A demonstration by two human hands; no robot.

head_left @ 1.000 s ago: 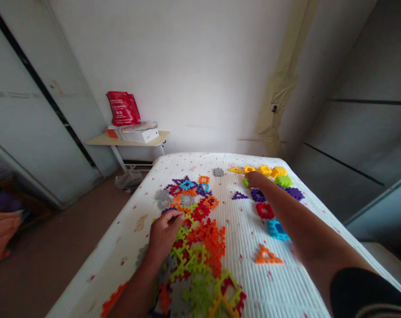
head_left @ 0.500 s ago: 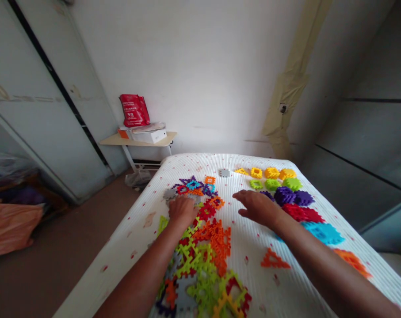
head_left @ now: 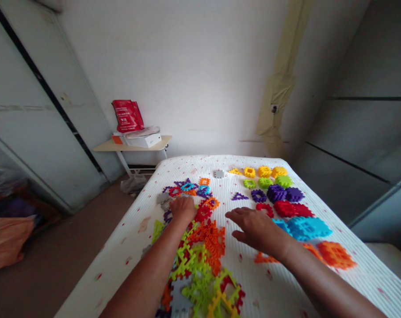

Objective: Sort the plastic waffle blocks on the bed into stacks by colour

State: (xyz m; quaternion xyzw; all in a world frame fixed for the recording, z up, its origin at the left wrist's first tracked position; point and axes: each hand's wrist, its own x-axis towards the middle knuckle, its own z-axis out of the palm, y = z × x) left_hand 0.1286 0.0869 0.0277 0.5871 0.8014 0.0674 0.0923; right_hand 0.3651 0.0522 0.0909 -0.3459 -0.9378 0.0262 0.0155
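Note:
My left hand [head_left: 183, 209] reaches into the far part of a mixed pile of plastic interlocking pieces, beside grey pieces [head_left: 162, 199]. Its fingers curl downward and their tips are hidden, so what they hold cannot be seen. Near it lie a red piece [head_left: 203, 212], an orange square [head_left: 213, 202] and purple pieces. My right hand [head_left: 255, 227] hovers palm down over the sheet with fingers stretched and thumb apart, holding nothing. Just beyond it are a purple triangle [head_left: 239, 196] and a red ring-like piece [head_left: 265, 209]. An orange triangle [head_left: 263, 258] is partly covered by my right arm.
Sorted stacks stand at right: yellow [head_left: 264, 171], green [head_left: 265, 182], purple [head_left: 276, 193], red [head_left: 293, 209], blue [head_left: 308, 227] and orange [head_left: 336, 255]. A grey square [head_left: 219, 174] lies at the back. A side table [head_left: 104, 145] bears boxes and a red bag [head_left: 127, 115].
My right hand has drawn back toward me, uncovering the purple triangle and red ring-like piece. My left hand stays at the grey pieces. The view has shifted slightly.

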